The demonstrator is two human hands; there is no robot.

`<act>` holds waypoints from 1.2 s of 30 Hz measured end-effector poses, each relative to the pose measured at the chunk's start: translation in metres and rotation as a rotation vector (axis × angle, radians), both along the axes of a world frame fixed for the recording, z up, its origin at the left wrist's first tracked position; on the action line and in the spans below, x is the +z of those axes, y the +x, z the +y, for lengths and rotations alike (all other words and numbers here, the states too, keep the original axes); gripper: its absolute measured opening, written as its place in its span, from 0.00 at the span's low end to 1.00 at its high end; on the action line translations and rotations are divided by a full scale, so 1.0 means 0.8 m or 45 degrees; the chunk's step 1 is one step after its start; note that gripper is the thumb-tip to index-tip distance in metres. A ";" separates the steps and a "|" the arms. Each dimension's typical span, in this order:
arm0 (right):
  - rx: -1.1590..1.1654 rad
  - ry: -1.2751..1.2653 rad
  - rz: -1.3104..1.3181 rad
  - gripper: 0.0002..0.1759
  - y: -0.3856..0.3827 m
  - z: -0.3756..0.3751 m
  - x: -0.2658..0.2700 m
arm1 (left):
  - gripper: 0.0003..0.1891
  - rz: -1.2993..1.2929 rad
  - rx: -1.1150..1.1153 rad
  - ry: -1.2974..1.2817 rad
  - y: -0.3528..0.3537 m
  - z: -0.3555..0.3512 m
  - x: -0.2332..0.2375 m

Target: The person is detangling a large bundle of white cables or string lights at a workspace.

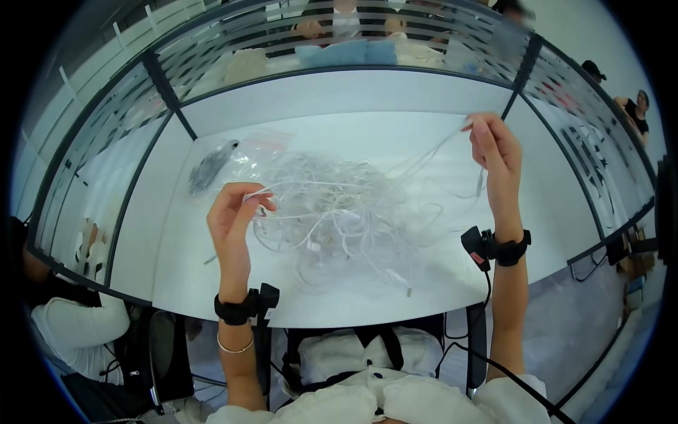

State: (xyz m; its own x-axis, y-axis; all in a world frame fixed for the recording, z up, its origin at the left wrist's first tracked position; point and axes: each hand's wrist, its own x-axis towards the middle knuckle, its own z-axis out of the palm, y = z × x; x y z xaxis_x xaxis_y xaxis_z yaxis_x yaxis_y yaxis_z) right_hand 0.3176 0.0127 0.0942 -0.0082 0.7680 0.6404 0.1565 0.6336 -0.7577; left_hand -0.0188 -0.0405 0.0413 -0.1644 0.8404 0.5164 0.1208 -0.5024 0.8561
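Note:
A large tangle of white cables [339, 205] lies across the middle of the white table. On its left side, my left hand [236, 208] pinches a white cable between thumb and fingers, and the strand runs back into the pile. My right hand [496, 145] is raised at the far right, closed on white cable strands that stretch taut from the tangle; a loose end hangs below the fingers. A few plugs show in the pile, among them a metal-tipped connector [408, 291] near the front edge.
Behind the tangle at the left lie a clear plastic bag [265, 145] and a bundle of grey cable ties or similar strips [210, 169]. Low partitions [346, 92] enclose the table [438, 272] at the back and sides. A black cord [487, 300] trails from my right wrist strap.

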 end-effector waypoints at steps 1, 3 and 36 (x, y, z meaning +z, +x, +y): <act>-0.019 0.039 -0.016 0.13 -0.008 -0.005 0.019 | 0.05 -0.018 -0.001 0.054 0.001 -0.004 0.005; -0.041 0.210 -0.098 0.13 -0.018 -0.004 0.055 | 0.05 -0.103 0.029 0.099 0.000 -0.007 0.010; -0.025 0.176 -0.313 0.13 -0.008 0.034 0.109 | 0.29 1.021 -0.446 0.085 0.026 -0.019 0.069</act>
